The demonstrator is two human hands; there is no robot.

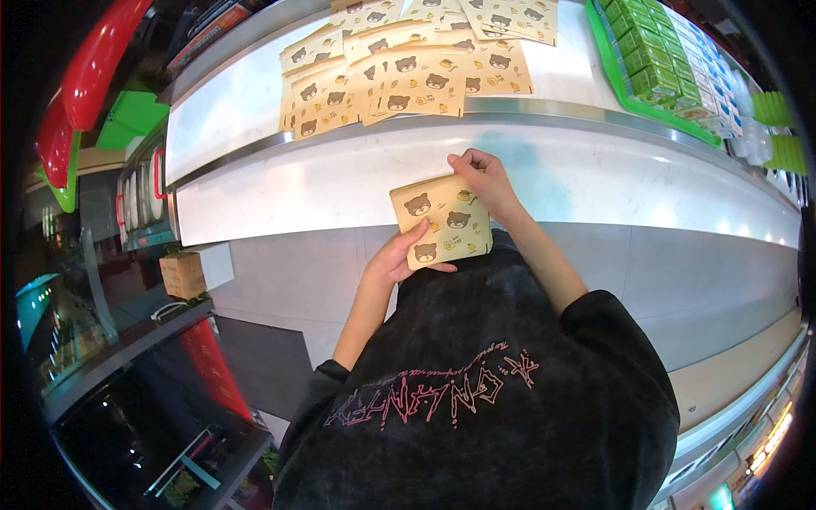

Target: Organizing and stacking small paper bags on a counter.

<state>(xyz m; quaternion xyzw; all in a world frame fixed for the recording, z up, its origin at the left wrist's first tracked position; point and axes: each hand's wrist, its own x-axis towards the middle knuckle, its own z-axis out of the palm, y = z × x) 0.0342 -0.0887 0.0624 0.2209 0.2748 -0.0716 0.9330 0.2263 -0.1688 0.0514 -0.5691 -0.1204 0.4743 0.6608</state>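
A small stack of tan paper bags (446, 223), printed with brown bear faces and small yellow drawings, is held in front of my chest. My left hand (403, 255) grips it at the lower left, with the thumb across the front and fingers underneath. At the stack's upper right corner is my right hand (486, 178), its fingers curled in and the fingertips just past the top edge. Nothing shows between those fingers. Beyond the hands, more of the same printed bags (421, 80) lie in overlapping piles on the white counter (223, 134).
A metal-edged step (548, 107) runs along the counter. At the right, a green tray (615, 83) carries rows of small green and white cartons (663, 70). Red and green balloons (95, 70) hang at the left. A cardboard box (183, 275) sits at the lower left.
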